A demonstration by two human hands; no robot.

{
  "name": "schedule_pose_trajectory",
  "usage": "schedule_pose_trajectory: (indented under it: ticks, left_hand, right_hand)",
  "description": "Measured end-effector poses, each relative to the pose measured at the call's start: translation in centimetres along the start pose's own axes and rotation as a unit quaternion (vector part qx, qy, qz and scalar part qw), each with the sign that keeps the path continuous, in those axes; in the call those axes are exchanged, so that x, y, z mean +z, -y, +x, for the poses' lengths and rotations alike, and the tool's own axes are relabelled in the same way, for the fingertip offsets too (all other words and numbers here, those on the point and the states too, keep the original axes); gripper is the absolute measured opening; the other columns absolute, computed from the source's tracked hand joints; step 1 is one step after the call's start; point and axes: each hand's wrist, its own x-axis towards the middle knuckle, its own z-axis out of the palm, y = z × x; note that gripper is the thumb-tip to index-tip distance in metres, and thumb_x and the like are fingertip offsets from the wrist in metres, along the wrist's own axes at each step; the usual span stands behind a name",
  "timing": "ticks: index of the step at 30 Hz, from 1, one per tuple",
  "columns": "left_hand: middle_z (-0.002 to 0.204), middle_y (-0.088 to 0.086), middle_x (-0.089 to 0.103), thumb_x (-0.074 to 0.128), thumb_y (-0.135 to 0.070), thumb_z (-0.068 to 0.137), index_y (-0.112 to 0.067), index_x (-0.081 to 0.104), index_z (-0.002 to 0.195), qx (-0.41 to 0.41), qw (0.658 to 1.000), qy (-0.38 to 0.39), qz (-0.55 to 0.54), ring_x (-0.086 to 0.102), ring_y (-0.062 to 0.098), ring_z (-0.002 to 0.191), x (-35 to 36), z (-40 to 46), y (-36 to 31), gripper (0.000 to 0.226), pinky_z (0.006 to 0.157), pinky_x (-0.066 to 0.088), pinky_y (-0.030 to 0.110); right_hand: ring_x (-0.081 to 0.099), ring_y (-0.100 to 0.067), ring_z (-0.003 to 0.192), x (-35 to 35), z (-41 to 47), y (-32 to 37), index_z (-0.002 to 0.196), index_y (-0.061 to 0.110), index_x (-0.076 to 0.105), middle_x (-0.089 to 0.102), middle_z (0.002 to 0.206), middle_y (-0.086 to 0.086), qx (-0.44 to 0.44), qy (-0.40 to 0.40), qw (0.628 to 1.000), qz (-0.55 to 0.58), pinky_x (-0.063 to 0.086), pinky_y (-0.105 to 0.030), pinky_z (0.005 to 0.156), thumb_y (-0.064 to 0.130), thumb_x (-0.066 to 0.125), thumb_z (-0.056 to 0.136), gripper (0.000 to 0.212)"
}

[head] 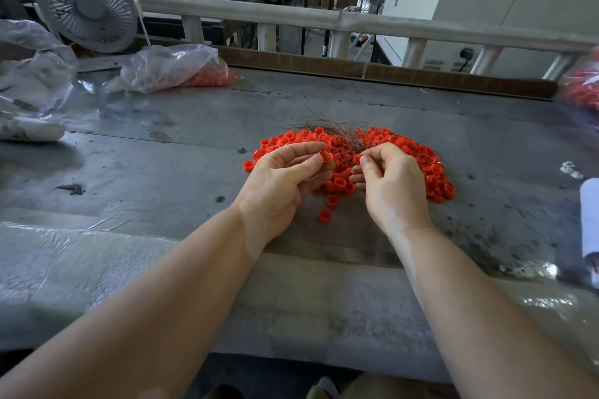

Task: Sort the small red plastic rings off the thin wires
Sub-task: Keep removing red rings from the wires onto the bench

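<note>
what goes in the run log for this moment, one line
left hand pinches red ring | right hand pinches red ring | wires on ring pile

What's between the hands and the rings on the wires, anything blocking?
Nothing visible. The left hand already pinches a red ring, and the right hand pinches another ring where the thin wires gather. Only the loose ring pile lies around them on the table.
</note>
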Motion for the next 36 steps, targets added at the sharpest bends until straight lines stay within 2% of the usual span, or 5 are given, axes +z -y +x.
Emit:
schedule_pose_trajectory:
  ticks: [8, 17, 23, 28, 36]
  left_hand:
    - [0.069, 0.003, 0.071, 0.048, 0.008, 0.089, -0.005, 0.066, 0.085, -0.009, 1.0, -0.003, -0.007, 0.069, 0.011, 0.071, 0.07, -0.09, -0.2, 0.022, 0.067, 0.056, 0.02]
    - [0.071, 0.004, 0.071, 0.046, 0.009, 0.089, -0.005, 0.065, 0.088, -0.015, 1.0, -0.008, -0.01, 0.07, 0.012, 0.073, 0.07, -0.13, -0.27, 0.023, 0.068, 0.057, 0.021]
    - [0.071, 0.005, 0.07, 0.048, 0.008, 0.089, -0.005, 0.064, 0.091, -0.017, 1.0, -0.013, -0.012, 0.069, 0.012, 0.072, 0.12, -0.23, -0.35, 0.021, 0.067, 0.056, 0.02]
    - [0.074, 0.005, 0.072, 0.048, 0.006, 0.089, -0.006, 0.068, 0.085, -0.021, 1.0, -0.014, -0.005, 0.07, 0.013, 0.074, 0.35, -0.41, -0.53, 0.024, 0.065, 0.056, 0.019]
    - [0.079, 0.011, 0.072, 0.042, 0.006, 0.091, -0.006, 0.074, 0.076, -0.047, 0.998, -0.018, -0.033, 0.071, 0.019, 0.078, 0.56, -0.56, -0.89, 0.037, 0.062, 0.056, 0.02]
  right_hand:
    - [0.066, -0.013, 0.065, -0.15, -0.14, 0.35, 0.084, 0.017, 0.055, 0.061, 0.072, 0.005, -0.019, -0.016, 0.999, 0.03, 0.057, -0.042, 0.07, 0.008, 0.047, 0.094, 0.016]
    - [0.066, -0.015, 0.062, -0.27, -0.11, 0.8, 0.085, 0.016, 0.053, 0.063, 0.071, 0.002, -0.043, -0.039, 0.996, 0.065, 0.057, -0.041, 0.067, 0.008, 0.046, 0.095, 0.015]
    - [0.064, -0.016, 0.057, -0.24, -0.01, 0.82, 0.082, 0.026, 0.05, 0.063, 0.068, 0.0, -0.066, -0.06, 0.992, 0.092, 0.055, -0.038, 0.06, 0.007, 0.044, 0.095, 0.024]
    - [0.063, -0.013, 0.055, -0.31, -0.23, 0.87, 0.08, 0.035, 0.048, 0.062, 0.066, 0.003, -0.092, -0.055, 0.989, 0.1, 0.055, -0.036, 0.058, 0.01, 0.044, 0.094, 0.029]
    - [0.064, -0.014, 0.058, -0.28, -0.25, 0.87, 0.08, 0.034, 0.048, 0.063, 0.068, 0.003, -0.084, -0.035, 0.992, 0.082, 0.056, -0.038, 0.061, 0.009, 0.045, 0.095, 0.03]
